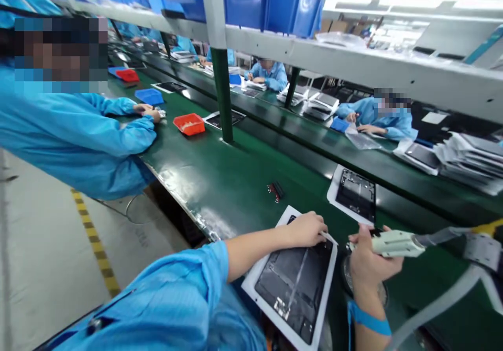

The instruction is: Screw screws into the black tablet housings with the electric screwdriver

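Note:
An opened tablet housing (293,280), black inside with a pale frame, lies tilted before me at the bench edge. My left hand (308,229) rests over its far end, fingers closed by the far right corner; a small whitish piece shows at the fingertips, too small to name. My right hand (371,262) wraps round a pale green handheld tool (396,243) with a cable running off to the right. Its tip is hidden by the fingers. A blue strap (369,319) circles that wrist. Under the right hand is a round metallic object (348,277), partly covered.
Another opened tablet (356,194) lies beyond my hands. Small dark and red parts (276,190) sit on the green bench (243,183). A red tray (189,124) and a co-worker (78,136) are at left. A post (223,89) supports the overhead shelf (353,60).

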A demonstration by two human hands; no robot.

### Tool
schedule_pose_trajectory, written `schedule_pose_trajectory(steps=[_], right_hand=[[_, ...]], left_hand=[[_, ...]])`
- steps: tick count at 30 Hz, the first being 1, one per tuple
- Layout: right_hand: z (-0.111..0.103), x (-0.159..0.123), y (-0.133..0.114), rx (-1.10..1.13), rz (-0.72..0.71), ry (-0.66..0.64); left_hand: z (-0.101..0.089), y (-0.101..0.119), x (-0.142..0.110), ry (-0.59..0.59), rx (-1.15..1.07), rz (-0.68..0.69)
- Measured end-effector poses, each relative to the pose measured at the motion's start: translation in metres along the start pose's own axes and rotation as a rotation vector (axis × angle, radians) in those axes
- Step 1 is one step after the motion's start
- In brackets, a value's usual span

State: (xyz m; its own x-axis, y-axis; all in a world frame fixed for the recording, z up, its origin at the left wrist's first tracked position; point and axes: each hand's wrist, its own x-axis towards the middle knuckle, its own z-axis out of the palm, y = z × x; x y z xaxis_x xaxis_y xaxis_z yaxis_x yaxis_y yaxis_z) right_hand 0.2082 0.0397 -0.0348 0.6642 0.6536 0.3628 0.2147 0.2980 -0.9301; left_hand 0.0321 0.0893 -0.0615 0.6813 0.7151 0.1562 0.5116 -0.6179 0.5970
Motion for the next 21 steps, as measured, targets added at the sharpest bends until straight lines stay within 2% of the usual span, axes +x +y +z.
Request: schedule_pose_trajectory(steps=[2, 4, 5, 7, 10, 11, 13, 15, 17, 21], right_hand=[[-0.013, 0.007, 0.001, -0.012, -0.026, 0.014], [-0.021, 0.011, 0.003, 0.005, -0.029, 0.035], [-0.023, 0.012, 0.004, 0.015, -0.029, 0.048], [-0.023, 0.012, 0.007, 0.014, -0.034, 0.054], [-0.020, 0.009, 0.013, -0.054, -0.050, -0.002], [-0.019, 0.008, 0.015, -0.083, -0.058, -0.023], [-0.019, 0.003, 0.019, -0.127, -0.088, -0.050], [-0.018, -0.001, 0.021, -0.132, -0.130, -0.061], [-0.018, -0.003, 0.019, -0.118, -0.157, -0.069], [-0.020, -0.001, 0.012, -0.102, -0.141, -0.069]], left_hand=[[-0.015, 0.011, -0.040, 0.125, -0.139, -0.077], [-0.029, 0.020, -0.092, 0.237, -0.462, -0.134], [-0.035, 0.023, -0.118, 0.283, -0.623, -0.222], [-0.048, 0.025, -0.165, 0.323, -0.898, -0.505], [-0.062, 0.022, -0.205, 0.375, -1.106, -0.854], [-0.063, 0.020, -0.209, 0.365, -1.091, -0.910], [-0.062, 0.018, -0.207, 0.247, -0.927, -0.937], [-0.058, 0.018, -0.197, 0.071, -0.673, -0.878], [-0.054, 0.019, -0.186, -0.039, -0.495, -0.804], [-0.054, 0.021, -0.178, -0.062, -0.410, -0.780]])
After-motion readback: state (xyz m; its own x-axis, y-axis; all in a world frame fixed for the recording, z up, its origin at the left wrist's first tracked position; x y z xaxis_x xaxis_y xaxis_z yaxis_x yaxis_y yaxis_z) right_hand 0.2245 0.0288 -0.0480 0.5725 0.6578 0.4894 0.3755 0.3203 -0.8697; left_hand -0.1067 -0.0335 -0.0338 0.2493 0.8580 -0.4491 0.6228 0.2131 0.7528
